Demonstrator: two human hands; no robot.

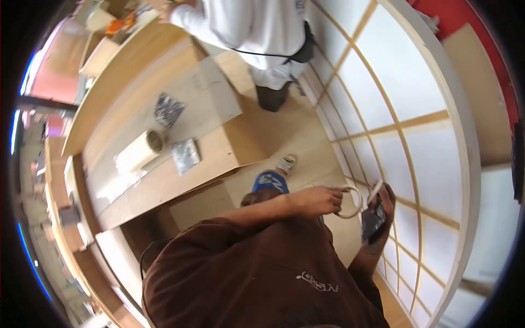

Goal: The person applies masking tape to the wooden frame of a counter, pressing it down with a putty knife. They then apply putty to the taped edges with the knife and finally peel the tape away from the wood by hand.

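Note:
My left hand (317,199) reaches across my brown shirt and grips a thin pale ring, a roll of tape (353,203). My right hand (384,203) is just to its right and holds a dark, shiny square sheet (373,221) with a white strip (375,191) sticking up from the fingers. Both hands are close to a large round wooden lattice frame (465,164) with white panels. My blue shoe (270,180) shows below on the plywood floor.
A wooden worktable (219,153) on the left carries a pale roll (141,150) and two more dark sheets (167,109) (186,156). Another person in a white top (257,27) stands at the table's far end. Red flooring (465,16) lies beyond the frame.

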